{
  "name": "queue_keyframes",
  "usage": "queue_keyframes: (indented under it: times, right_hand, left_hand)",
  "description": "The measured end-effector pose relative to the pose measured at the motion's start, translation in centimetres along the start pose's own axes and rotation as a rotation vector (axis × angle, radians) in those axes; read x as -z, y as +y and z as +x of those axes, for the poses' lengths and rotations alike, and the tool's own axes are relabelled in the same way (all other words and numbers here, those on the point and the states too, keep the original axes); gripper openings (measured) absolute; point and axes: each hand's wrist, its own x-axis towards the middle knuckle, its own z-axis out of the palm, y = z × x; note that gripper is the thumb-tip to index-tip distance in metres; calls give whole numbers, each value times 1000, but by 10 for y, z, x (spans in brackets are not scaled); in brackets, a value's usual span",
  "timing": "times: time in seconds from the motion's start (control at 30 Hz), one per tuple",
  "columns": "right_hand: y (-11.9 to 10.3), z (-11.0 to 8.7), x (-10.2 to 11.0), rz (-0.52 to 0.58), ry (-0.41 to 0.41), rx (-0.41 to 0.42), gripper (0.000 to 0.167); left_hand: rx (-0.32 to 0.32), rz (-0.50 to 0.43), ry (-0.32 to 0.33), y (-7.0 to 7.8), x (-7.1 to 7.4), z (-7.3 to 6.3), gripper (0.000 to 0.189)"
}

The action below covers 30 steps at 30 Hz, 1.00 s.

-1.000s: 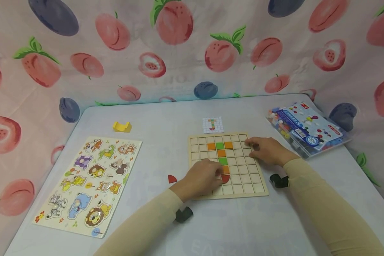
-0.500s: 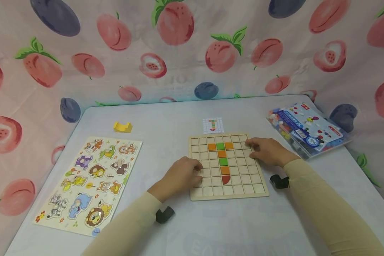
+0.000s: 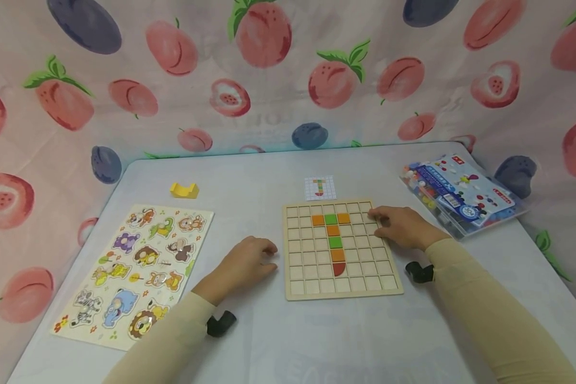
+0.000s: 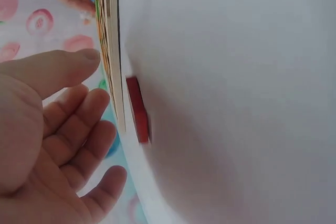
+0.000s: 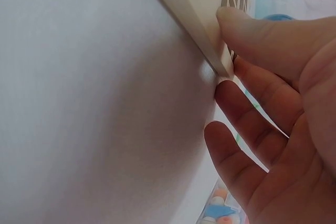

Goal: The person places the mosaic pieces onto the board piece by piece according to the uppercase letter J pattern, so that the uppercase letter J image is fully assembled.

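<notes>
A square wooden grid board (image 3: 365,269) lies on the table. It bears orange and green square tiles in a T-like column, with a red quarter-circle tile (image 3: 338,269) at the bottom. To the board's left, my left hand (image 3: 242,265) hovers with loosely bent fingers and holds nothing. In the left wrist view, a loose red quarter-circle piece (image 4: 137,111) lies on the table near that hand; from the head view the hand hides it. My right hand (image 3: 405,228) holds the board's right edge near the far corner, its thumb (image 5: 236,22) against the side.
Behind the board lies a small pattern card (image 3: 319,188). An animal knob puzzle (image 3: 146,280) occupies the left side, with a yellow arched block (image 3: 184,191) beyond it. A clear plastic box of colored pieces (image 3: 461,194) sits at the right back.
My left hand has let go of the red quarter-circle tile on the board and moved left, off the board and over the loose red piece. The right hand has stayed at the board's edge.
</notes>
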Motion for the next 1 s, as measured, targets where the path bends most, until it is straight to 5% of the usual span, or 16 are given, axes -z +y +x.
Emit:
queue_keyframes:
  times: [0.73,1.0]
  right_hand:
    - [-1,0,0,17,-7,0,55]
    - [1,1,-2,6,4,1,54]
  left_hand:
    - [79,-96,-80,-19,7,-23,31]
    - [11,-149,-89,-21,8,-27,29]
